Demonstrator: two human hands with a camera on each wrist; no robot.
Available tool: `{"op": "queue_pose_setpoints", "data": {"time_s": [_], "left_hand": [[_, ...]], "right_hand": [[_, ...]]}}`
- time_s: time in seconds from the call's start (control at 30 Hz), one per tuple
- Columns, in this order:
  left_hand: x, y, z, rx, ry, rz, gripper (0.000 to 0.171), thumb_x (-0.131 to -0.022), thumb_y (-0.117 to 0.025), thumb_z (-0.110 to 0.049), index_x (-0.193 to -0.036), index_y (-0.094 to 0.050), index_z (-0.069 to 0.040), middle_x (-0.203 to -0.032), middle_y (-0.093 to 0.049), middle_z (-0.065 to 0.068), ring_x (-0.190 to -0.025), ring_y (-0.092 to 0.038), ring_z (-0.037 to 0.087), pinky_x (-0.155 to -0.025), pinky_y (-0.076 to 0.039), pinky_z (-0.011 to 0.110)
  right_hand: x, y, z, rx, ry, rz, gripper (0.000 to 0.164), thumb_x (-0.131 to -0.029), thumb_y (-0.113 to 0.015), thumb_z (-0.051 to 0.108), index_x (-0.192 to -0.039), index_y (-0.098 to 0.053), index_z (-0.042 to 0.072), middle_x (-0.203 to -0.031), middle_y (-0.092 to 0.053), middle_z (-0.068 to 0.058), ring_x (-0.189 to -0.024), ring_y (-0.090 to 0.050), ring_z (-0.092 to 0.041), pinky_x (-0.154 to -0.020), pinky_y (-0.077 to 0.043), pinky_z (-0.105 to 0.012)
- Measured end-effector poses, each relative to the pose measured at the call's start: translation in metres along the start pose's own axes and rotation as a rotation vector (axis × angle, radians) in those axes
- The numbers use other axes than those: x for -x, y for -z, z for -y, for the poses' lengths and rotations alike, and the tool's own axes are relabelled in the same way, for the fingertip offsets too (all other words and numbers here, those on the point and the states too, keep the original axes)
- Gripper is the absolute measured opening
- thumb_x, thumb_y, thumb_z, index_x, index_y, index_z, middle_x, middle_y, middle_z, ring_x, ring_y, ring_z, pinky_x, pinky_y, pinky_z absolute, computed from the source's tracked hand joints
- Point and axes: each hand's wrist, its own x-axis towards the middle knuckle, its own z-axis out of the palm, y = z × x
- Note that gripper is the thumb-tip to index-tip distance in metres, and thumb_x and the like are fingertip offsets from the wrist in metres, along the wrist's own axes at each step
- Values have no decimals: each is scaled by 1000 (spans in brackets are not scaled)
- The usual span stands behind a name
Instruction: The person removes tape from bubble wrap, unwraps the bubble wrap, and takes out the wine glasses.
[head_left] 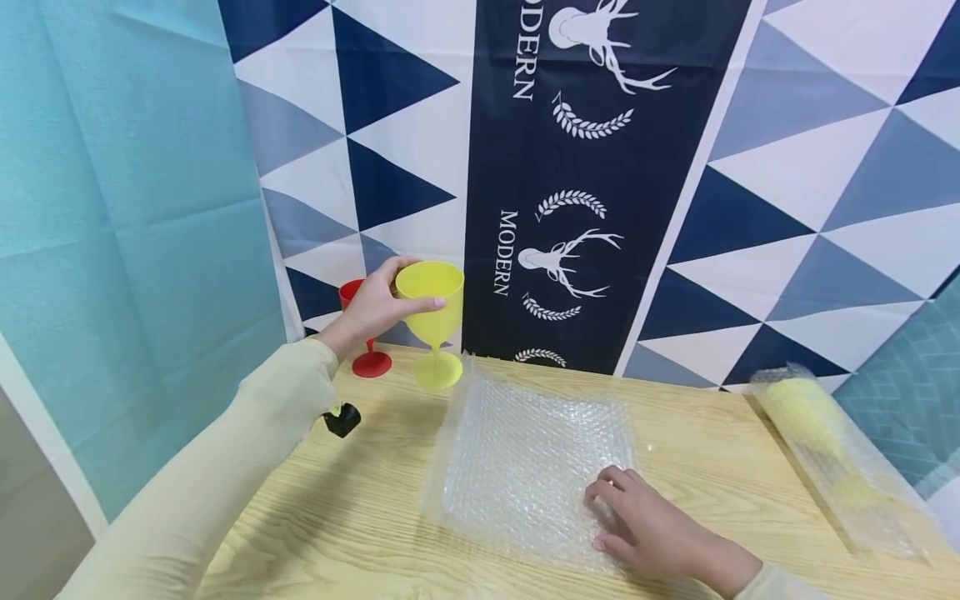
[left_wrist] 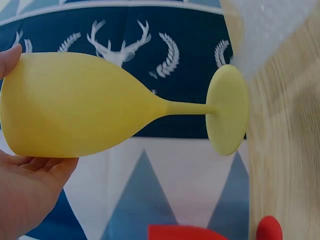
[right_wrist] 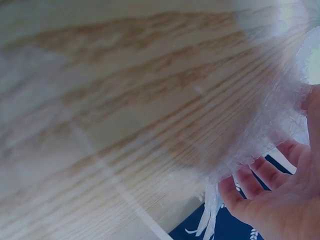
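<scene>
Toward the back left, my left hand (head_left: 375, 302) grips a yellow plastic goblet (head_left: 433, 312) by its bowl, thumb on the near side. The goblet is upright; the left wrist view shows its foot (left_wrist: 227, 110) apart from the wooden surface. Behind that hand stands a red goblet (head_left: 372, 364), its bowl partly hidden. A bag-like sheet of bubble wrap (head_left: 532, 467) lies flat on the table. My right hand (head_left: 648, 521) rests at its near right edge with loosely bent fingers (right_wrist: 255, 182), which touch the wrap (right_wrist: 260, 135) without visibly pinching it.
A yellow object in bubble wrap (head_left: 806, 417) lies at the right side of the wooden table (head_left: 697, 433). Patterned cloth (head_left: 592, 192) hangs right behind the table, and a teal curtain (head_left: 142, 208) stands on the left. A small black object (head_left: 342, 420) shows under the left wrist.
</scene>
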Motion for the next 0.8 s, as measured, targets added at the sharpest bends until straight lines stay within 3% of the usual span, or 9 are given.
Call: {"op": "queue_pose_setpoints", "data": {"time_s": [0.27,0.4,0.63,0.8], "left_hand": [[-17,0,24,3,60,-100,83,-80,-78,-40,-146,-32,-19,-141,-48,6,-121,-53,27,-104,-51,41],[-23,-10,34,1,100,-180,84,-79,-78,-40,-145,-32,-16,-140,-49,8,-120,-54,28,-103,-52,41],[-35,-30,48,5,180,-316,84,-77,-79,-41,-143,-33,-15,-136,-51,9,-119,-54,28,-99,-54,42],[-43,-43,60,-26,188,-376,85,-77,-79,-41,-142,-32,-13,-136,-51,11,-120,-52,29,-99,-54,43]], "right_hand": [[-2,2,1,-3,-41,51,38,-89,-63,52,-117,-57,26,-117,-53,8,-100,-49,-8,-84,-52,-34],[-1,3,2,-16,-60,74,40,-89,-62,55,-118,-57,28,-118,-53,9,-100,-48,-7,-84,-52,-32],[-1,2,2,-4,-33,44,37,-90,-62,53,-117,-56,28,-117,-52,10,-100,-48,-6,-84,-52,-33],[-1,1,1,-6,-29,30,36,-90,-62,52,-117,-56,29,-117,-52,11,-100,-47,-6,-84,-51,-33]]}}
